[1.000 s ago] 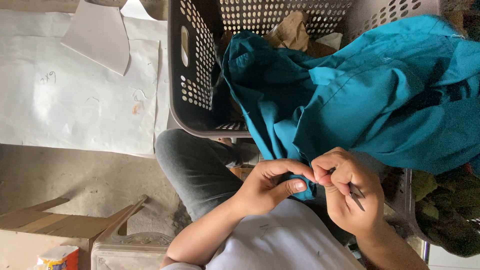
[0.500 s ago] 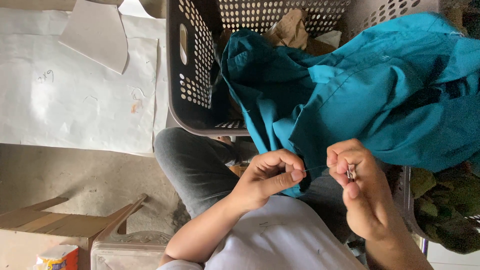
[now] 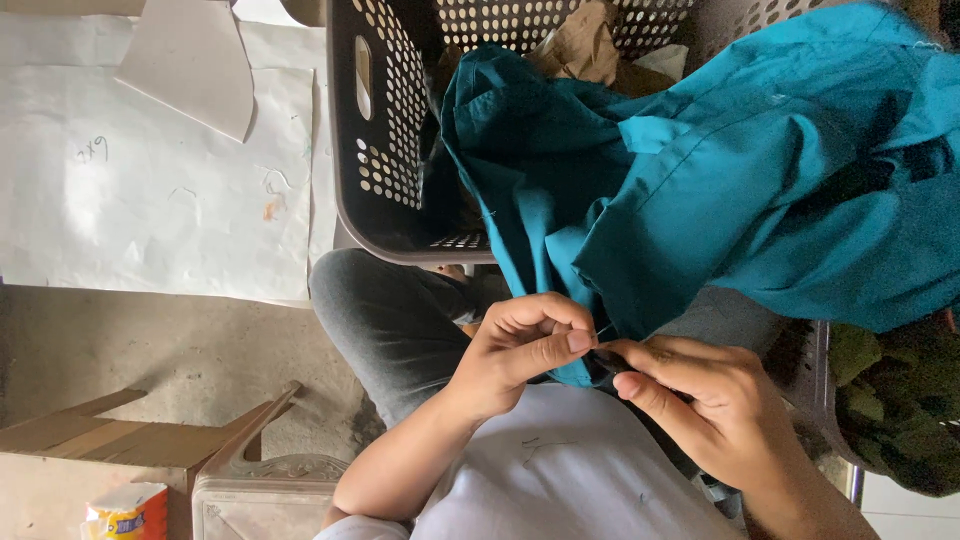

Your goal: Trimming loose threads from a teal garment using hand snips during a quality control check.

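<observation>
Teal cloth [image 3: 720, 190], soft, light, limp, drapes from basket [image 3: 390, 120] to lap; left hand [image 3: 515, 350] and right hand [image 3: 705, 410] pinch its lower edge, fingers closed tight; best gripped at hem.

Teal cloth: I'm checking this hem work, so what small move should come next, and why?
Probably slide the left hand a little along the hem and pinch again. Both hands pinch the cloth at one spot on its edge, the right hand close against the left, while the rest drapes over the basket.
</observation>
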